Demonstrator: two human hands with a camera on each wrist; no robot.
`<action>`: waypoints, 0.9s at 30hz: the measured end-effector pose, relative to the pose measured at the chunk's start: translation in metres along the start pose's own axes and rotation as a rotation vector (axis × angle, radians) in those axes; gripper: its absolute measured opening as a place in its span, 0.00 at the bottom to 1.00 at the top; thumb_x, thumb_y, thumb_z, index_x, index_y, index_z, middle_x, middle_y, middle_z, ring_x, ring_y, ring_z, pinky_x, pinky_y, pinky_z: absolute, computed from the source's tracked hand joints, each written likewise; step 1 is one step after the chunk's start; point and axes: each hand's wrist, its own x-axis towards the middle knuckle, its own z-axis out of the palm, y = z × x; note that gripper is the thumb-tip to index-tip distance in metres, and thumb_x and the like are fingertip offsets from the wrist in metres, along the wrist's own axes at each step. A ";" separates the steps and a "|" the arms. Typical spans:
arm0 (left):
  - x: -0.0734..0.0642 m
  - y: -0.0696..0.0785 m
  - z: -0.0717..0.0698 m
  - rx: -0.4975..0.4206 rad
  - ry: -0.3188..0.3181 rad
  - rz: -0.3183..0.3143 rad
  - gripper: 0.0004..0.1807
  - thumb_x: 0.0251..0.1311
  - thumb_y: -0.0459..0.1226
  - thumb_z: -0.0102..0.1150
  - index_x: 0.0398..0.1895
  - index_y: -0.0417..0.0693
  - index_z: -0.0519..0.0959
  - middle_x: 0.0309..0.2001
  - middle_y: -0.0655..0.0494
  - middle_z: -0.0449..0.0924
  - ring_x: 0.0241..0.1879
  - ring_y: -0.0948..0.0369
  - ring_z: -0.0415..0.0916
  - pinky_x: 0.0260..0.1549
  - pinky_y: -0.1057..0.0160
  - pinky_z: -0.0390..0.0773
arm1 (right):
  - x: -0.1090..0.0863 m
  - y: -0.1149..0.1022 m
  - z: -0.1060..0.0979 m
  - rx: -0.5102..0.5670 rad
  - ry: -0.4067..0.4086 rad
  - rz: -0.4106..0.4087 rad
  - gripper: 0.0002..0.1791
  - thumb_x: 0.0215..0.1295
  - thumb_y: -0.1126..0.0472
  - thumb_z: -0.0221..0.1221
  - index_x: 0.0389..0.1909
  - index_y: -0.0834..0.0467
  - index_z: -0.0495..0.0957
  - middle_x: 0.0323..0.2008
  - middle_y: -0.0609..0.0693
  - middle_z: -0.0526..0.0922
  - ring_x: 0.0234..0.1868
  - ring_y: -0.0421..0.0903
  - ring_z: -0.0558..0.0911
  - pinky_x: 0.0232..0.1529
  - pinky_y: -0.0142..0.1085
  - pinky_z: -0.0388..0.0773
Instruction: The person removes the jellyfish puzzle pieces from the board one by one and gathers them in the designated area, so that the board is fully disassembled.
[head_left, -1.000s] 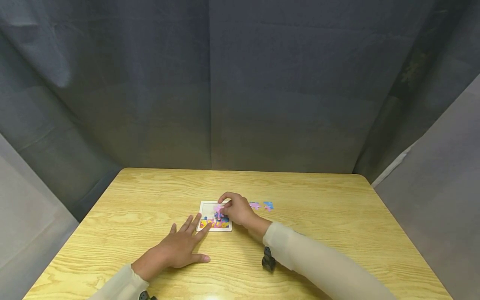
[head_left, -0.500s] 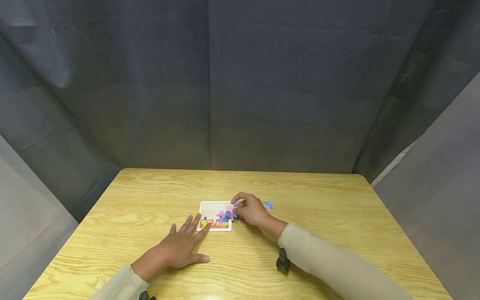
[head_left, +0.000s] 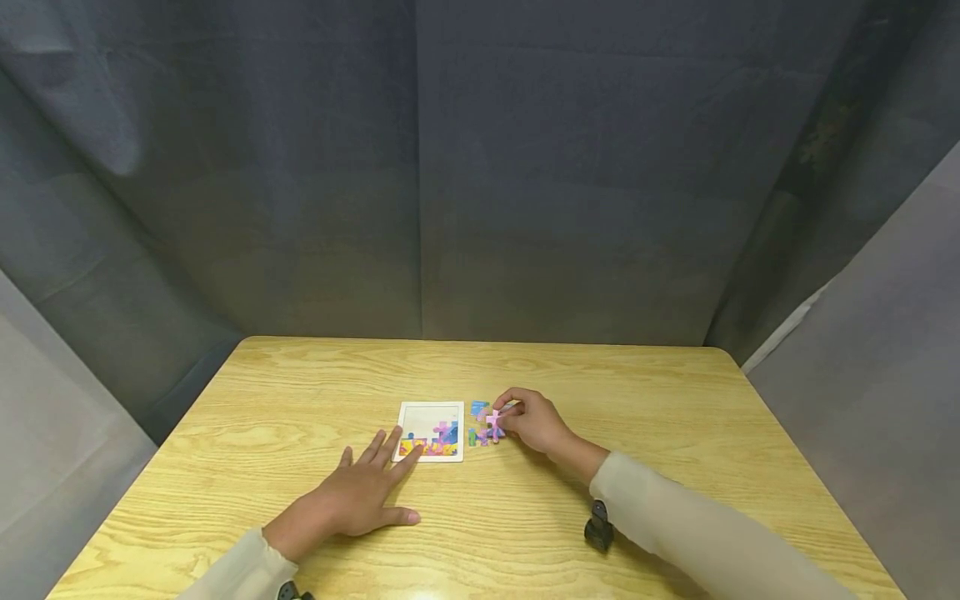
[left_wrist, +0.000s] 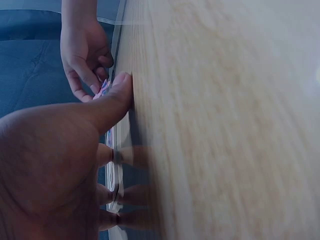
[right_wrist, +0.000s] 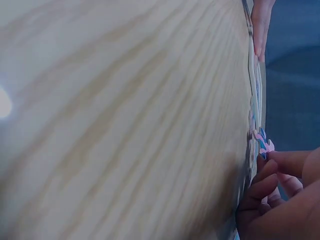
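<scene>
My left hand lies with fingers spread, its fingertips on the lower left part of a white-rimmed puzzle tray. Joined yellow, pink and blue pieces fill the tray's bottom and right side; its upper left shows bare backing. Right of the tray, my right hand pinches a pink and blue puzzle piece between thumb and finger. In the right wrist view that puzzle piece is tilted up at the fingertips. Loose puzzle pieces lie around it, some partly hidden by the hand.
The wooden table stretches out on all sides of the tray. Dark grey curtains hang behind its far edge, with paler cloth at the right side. Each wrist carries a small black device.
From above the tray, my right hand has moved right with the pinched puzzle piece, over the loose pieces, uncovering the tray's right side. The left hand has stayed in place.
</scene>
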 end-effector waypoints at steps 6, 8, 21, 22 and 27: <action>0.000 0.001 -0.001 -0.006 -0.002 -0.009 0.54 0.62 0.71 0.52 0.85 0.59 0.47 0.84 0.39 0.33 0.81 0.37 0.34 0.66 0.20 0.49 | -0.003 0.010 -0.008 -0.031 0.011 0.009 0.09 0.68 0.69 0.65 0.47 0.59 0.83 0.36 0.52 0.86 0.36 0.45 0.83 0.36 0.36 0.80; -0.001 0.001 -0.001 -0.006 -0.002 -0.009 0.54 0.62 0.71 0.52 0.85 0.59 0.47 0.83 0.39 0.33 0.81 0.37 0.35 0.66 0.20 0.49 | -0.004 0.011 -0.010 -0.041 0.012 0.010 0.09 0.68 0.69 0.65 0.47 0.59 0.83 0.36 0.51 0.86 0.36 0.45 0.83 0.35 0.36 0.79; 0.000 0.000 0.000 0.003 0.009 0.005 0.54 0.62 0.71 0.51 0.85 0.58 0.47 0.83 0.38 0.33 0.81 0.36 0.36 0.65 0.19 0.50 | -0.009 0.016 -0.012 -0.086 0.003 -0.021 0.06 0.68 0.71 0.64 0.43 0.62 0.83 0.35 0.51 0.83 0.35 0.44 0.79 0.39 0.36 0.80; 0.000 0.000 0.000 0.004 0.010 0.005 0.54 0.62 0.71 0.51 0.85 0.58 0.47 0.83 0.38 0.33 0.81 0.36 0.36 0.65 0.19 0.50 | -0.008 0.016 -0.012 -0.088 -0.001 -0.024 0.05 0.68 0.71 0.64 0.43 0.62 0.83 0.35 0.52 0.83 0.36 0.44 0.80 0.39 0.36 0.80; 0.000 0.000 0.001 0.006 0.010 0.005 0.54 0.62 0.71 0.51 0.85 0.58 0.47 0.83 0.38 0.33 0.81 0.36 0.35 0.65 0.19 0.49 | -0.008 0.017 -0.013 -0.102 -0.016 -0.027 0.05 0.69 0.71 0.64 0.43 0.63 0.84 0.35 0.52 0.83 0.36 0.44 0.80 0.40 0.36 0.80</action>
